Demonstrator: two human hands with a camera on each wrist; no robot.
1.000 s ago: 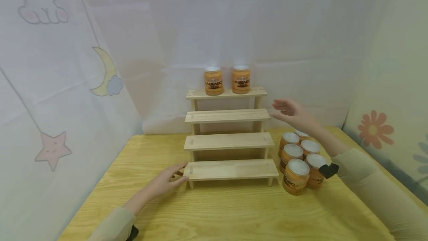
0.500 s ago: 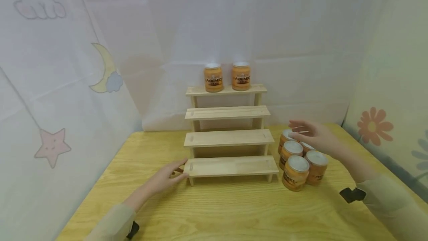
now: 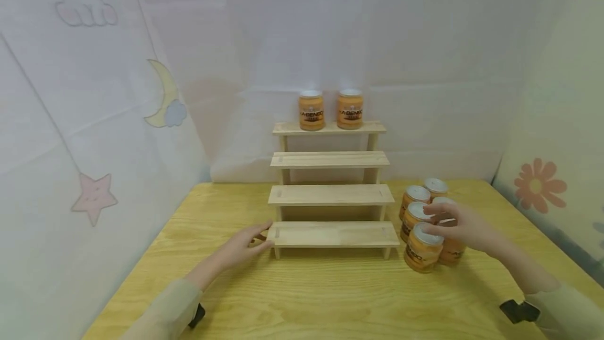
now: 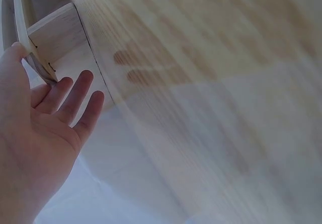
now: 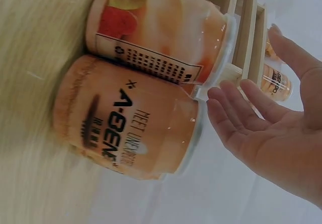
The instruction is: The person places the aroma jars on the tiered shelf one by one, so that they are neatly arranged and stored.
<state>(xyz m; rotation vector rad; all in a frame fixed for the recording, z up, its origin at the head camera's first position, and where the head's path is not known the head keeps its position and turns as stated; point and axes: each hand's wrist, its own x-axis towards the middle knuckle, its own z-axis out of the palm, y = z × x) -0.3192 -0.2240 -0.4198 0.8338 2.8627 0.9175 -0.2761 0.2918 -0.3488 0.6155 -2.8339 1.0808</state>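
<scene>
My left hand (image 3: 245, 245) is at the left end of the lowest step of a stepped wooden display rack (image 3: 332, 233). In the left wrist view its thumb and index finger pinch the end of the board (image 4: 40, 65), the other fingers loosely spread. On the right, my right hand (image 3: 464, 226) hovers over a cluster of orange cans with silver lids, its fingers relaxed and holding nothing. Its fingertips are close above the front can (image 3: 422, 253). The right wrist view shows the fingers beside the lid edges of two cans (image 5: 131, 118); whether they touch is unclear.
Two similar orange cans, a left one (image 3: 311, 112) and a right one (image 3: 350, 110), stand on the top step. Several more cans stand behind the front one, including a rear can (image 3: 435, 187). A white cloth wall (image 3: 424, 41) rises behind the wooden table (image 3: 302, 298).
My right hand has come down from beside the upper steps to the cans on the right, moving toward the front one. The left hand stays at the rack; the head view has shifted slightly.
</scene>
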